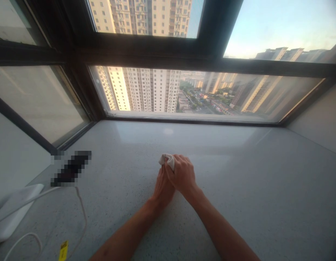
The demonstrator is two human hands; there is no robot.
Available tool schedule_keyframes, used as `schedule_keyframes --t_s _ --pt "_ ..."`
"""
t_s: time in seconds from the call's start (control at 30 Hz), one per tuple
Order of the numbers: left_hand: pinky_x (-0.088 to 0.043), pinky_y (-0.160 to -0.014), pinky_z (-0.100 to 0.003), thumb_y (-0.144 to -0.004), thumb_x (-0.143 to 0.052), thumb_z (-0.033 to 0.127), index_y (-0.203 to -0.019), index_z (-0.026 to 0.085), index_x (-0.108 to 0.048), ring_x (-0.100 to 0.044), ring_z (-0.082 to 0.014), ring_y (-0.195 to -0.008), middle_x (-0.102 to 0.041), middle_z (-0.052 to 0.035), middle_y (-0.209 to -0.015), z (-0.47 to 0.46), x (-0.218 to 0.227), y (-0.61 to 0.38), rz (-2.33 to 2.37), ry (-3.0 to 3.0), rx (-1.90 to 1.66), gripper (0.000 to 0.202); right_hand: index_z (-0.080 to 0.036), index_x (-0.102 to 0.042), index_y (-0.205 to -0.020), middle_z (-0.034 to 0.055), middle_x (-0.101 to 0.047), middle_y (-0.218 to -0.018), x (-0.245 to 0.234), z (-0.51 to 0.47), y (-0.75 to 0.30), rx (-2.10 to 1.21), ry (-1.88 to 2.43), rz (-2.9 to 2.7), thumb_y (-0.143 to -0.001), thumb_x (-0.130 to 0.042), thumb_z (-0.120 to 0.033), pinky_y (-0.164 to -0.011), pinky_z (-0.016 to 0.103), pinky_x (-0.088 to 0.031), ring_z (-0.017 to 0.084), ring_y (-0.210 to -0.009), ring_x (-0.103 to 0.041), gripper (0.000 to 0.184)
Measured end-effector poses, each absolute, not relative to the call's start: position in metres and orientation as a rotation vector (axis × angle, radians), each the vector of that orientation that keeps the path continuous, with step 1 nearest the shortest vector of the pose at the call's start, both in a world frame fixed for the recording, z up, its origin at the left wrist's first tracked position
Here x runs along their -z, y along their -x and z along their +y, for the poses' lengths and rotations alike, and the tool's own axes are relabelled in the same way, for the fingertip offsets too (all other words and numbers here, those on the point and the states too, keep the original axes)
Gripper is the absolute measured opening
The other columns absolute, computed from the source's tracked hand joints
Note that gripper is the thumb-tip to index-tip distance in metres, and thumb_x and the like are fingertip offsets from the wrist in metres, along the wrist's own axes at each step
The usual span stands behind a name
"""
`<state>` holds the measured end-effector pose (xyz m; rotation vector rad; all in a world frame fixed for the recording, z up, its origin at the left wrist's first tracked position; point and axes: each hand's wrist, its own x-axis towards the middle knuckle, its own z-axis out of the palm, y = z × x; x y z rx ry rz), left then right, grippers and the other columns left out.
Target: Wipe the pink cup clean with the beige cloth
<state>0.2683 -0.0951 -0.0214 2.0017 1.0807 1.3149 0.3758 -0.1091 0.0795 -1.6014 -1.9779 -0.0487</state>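
Cloth [163,158]: pale, small, bunched; at the fingers of both hands, above the middle of the sill [238,203]; whether it touches the surface cannot be told
Right hand [183,172]: fingers curled in, closed on the cloth's right side; thumb lying toward the left hand [164,186]
Left hand: pressed close beside and partly under the right; fingertips mostly hidden at the cloth, so how far closed, and whether it grips, cannot be told
Forearms: entering from the lower edge, left and right, meeting at the hands
Sill: grey, speckled, glossy; pale window reflections toward the far side
Left end: dark object [72,168], blurred into blocks, near the window frame [157,50]; white slab [20,214] nearer the viewer, at the left edge; pale cable [82,206] looping down beside them; yellow tag [63,250] at the lower edge, near the cable
Window: dark frame, several panes; tall towers [154,88] and a street far below; blue sky at upper right
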Motion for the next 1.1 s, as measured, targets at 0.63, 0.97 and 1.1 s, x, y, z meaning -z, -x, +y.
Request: schedule_keyframes --t_s 0.63,0.97,1.1 --pt "-0.048 -0.113 -0.056 -0.102 -0.059 0.026 -0.145 0.032 -0.044 -0.058 -0.0335 -0.136 -0.061 -0.0126 -0.143 -0.104 -0.004 -0.27 1.08 -2.024 -1.293 0.045 -0.023 -0.076 -0.071 0.0137 -0.08 -0.077 -0.074 -0.08 -0.403 -0.332 1.826 -1.7 -0.11 -0.042 -0.05 -0.063 0.033 -0.029 0.024 -0.072 -0.07 0.058" --pt "-0.051 -0.109 -0.052 -0.101 -0.059 0.021 -0.138 0.03 -0.045 -0.061 -0.03 -0.124 -0.061 -0.0101 -0.133 -0.106 -0.005 -0.269 1.097 -2.063 -1.3 0.04 -0.026 -0.057 -0.059 0.0038 -0.061 -0.059 -0.071 -0.074 -0.416 -0.59 1.655 -1.515 -0.102 -0.04 -0.054 -0.064 0.032 -0.037 0.022 -0.066 -0.06 0.054" --pt "-0.052 -0.105 -0.048 -0.101 -0.06 0.023 -0.135 0.029 -0.047 -0.061 -0.0289 -0.118 -0.062 -0.009 -0.129 -0.107 -0.006 -0.269 1.108 -2.039 -1.31 0.037 -0.026 -0.055 -0.063 -0.0002 -0.057 -0.06 -0.067 -0.074 -0.42 -0.672 1.58 -1.451 -0.101 -0.041 -0.058 -0.066 0.031 -0.04 0.021 -0.066 -0.056 0.051"
